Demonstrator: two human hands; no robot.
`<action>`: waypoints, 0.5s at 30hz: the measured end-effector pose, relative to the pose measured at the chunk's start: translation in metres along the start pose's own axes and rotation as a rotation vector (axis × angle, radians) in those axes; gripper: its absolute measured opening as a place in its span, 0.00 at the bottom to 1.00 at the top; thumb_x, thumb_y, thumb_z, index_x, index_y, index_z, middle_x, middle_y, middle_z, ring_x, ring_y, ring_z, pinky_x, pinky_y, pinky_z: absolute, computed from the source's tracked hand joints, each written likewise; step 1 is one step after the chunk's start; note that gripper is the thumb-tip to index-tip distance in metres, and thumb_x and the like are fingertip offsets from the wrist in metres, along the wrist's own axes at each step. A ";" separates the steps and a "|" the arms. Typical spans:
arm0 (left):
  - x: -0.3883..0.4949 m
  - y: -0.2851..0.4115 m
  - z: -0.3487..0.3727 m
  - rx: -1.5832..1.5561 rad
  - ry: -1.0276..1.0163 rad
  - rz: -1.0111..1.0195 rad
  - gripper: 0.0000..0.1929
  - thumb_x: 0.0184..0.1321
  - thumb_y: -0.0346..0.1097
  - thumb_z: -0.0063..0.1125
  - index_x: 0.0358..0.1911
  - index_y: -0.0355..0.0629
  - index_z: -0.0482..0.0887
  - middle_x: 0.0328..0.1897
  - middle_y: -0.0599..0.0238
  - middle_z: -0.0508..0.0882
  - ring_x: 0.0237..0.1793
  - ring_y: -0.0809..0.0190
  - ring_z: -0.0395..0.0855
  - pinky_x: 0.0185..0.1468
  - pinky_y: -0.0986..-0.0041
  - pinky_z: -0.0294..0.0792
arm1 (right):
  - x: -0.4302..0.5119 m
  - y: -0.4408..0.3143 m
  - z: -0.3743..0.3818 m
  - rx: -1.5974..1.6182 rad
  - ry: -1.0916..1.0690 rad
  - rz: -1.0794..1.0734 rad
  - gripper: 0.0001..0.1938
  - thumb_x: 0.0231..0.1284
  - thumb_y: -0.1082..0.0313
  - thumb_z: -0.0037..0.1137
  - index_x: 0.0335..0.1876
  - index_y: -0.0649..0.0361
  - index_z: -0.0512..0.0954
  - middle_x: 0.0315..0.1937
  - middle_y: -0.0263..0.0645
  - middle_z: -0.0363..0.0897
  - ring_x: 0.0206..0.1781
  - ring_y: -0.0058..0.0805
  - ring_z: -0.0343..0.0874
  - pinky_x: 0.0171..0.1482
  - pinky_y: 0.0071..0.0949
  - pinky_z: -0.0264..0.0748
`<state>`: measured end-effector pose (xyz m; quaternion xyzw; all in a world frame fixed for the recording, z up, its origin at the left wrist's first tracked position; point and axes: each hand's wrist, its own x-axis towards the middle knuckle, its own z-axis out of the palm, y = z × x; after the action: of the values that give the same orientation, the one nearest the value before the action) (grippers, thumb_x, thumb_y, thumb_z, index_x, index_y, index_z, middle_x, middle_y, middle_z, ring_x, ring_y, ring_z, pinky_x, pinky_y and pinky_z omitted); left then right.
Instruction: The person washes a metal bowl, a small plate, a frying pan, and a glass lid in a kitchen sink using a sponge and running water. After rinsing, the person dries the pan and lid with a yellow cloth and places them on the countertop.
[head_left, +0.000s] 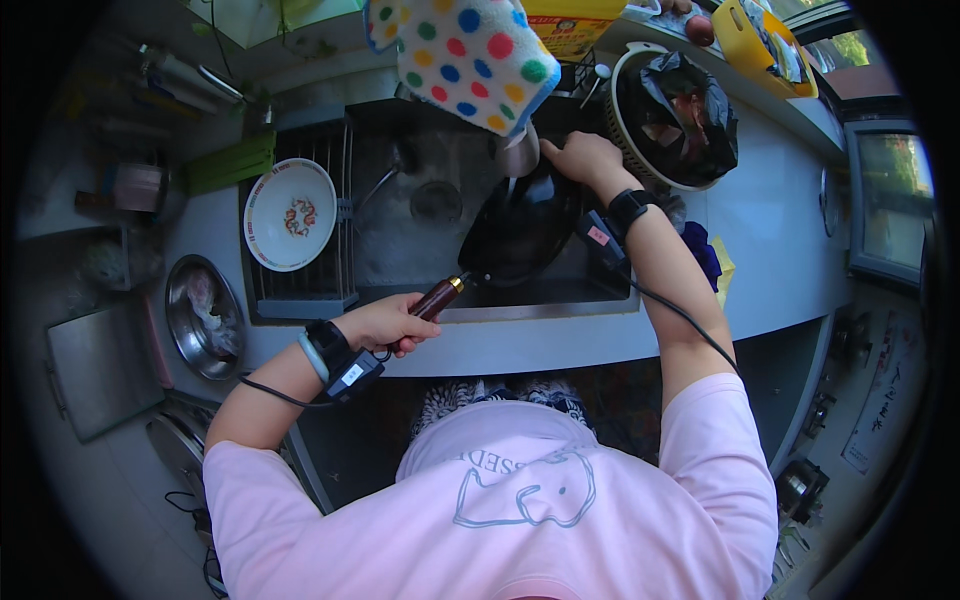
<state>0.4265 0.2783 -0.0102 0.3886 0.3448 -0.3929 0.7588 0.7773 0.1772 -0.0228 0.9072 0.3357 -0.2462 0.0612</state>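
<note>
A black wok (517, 225) is tilted on its side in the sink (435, 262). My left hand (394, 322) is closed around its dark wooden handle (439, 298). At the wok's far rim is my right hand (585, 157), its fingers extended there; whether it grips the rim or something else cannot be told. Close to those fingers hangs a pale, rounded part (517, 156), probably of the faucet, under a polka-dot towel (480, 64). A ladle (390, 169) lies in the basin left of the wok.
A patterned white plate (291, 215) stands in a metal rack (307, 307) at the sink's left. Further left sits a steel bowl (180, 322) holding plastic wrap. On the right counter are a basket (637, 157) lined with a black bag and a dark blue cloth (699, 251). A yellow bin (739, 37) stands behind.
</note>
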 end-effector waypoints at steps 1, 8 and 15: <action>-0.001 0.003 0.001 -0.099 -0.041 -0.014 0.14 0.63 0.32 0.62 0.46 0.47 0.70 0.22 0.76 0.70 0.15 0.78 0.66 0.22 0.84 0.65 | 0.004 -0.002 0.007 0.049 -0.009 -0.046 0.26 0.68 0.44 0.43 0.47 0.61 0.83 0.48 0.49 0.83 0.52 0.45 0.82 0.52 0.41 0.79; 0.001 0.012 0.007 -0.399 -0.129 -0.027 0.13 0.64 0.31 0.60 0.46 0.47 0.69 0.22 0.77 0.70 0.15 0.79 0.66 0.20 0.84 0.65 | -0.039 -0.024 0.076 0.434 0.454 -0.646 0.22 0.68 0.60 0.47 0.65 0.57 0.71 0.68 0.53 0.62 0.74 0.57 0.54 0.72 0.50 0.55; -0.002 0.019 0.009 -0.467 -0.122 -0.073 0.12 0.64 0.30 0.59 0.46 0.47 0.69 0.21 0.77 0.70 0.15 0.79 0.67 0.20 0.83 0.68 | -0.091 -0.030 0.083 0.176 0.488 -0.943 0.21 0.63 0.54 0.56 0.62 0.40 0.75 0.68 0.39 0.65 0.75 0.45 0.54 0.72 0.66 0.42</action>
<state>0.4437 0.2788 0.0014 0.1657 0.3933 -0.3525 0.8328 0.6647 0.1248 -0.0491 0.6905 0.6892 -0.0562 -0.2122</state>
